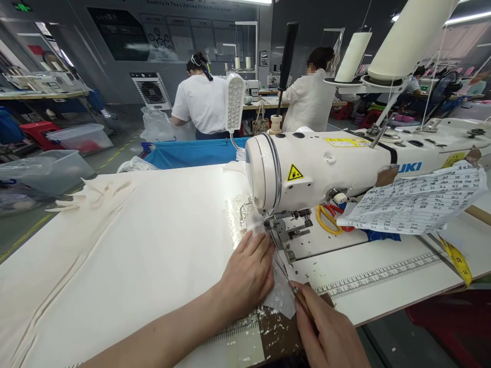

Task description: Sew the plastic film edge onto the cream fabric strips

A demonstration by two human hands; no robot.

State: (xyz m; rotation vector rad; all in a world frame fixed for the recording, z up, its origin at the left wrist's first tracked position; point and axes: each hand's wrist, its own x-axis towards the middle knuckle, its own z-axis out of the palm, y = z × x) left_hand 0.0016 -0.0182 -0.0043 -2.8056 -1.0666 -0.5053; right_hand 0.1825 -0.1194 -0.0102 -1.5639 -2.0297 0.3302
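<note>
My left hand (249,271) lies palm down, fingers together, on a strip of sheer white fabric (282,296) that runs in beneath the sewing machine (318,168) head; I cannot tell whether my hidden thumb pinches it. My right hand (330,327) is closed around a wooden-handled awl (303,302), its thin shank slanting up toward the presser-foot area. The machine's head overhangs that spot, and metal fittings crowd it just right of my left fingertips. Yellow-and-red scissors (330,220) lie behind them, partly under the arm. A handwritten sheet (414,202) covers part of the machine's arm, with a yellow tape measure (456,259) below it. To my left, cream fabric (92,199) lies rumpled; beyond the table stand a blue cloth bin (192,153) and two co-workers.
</note>
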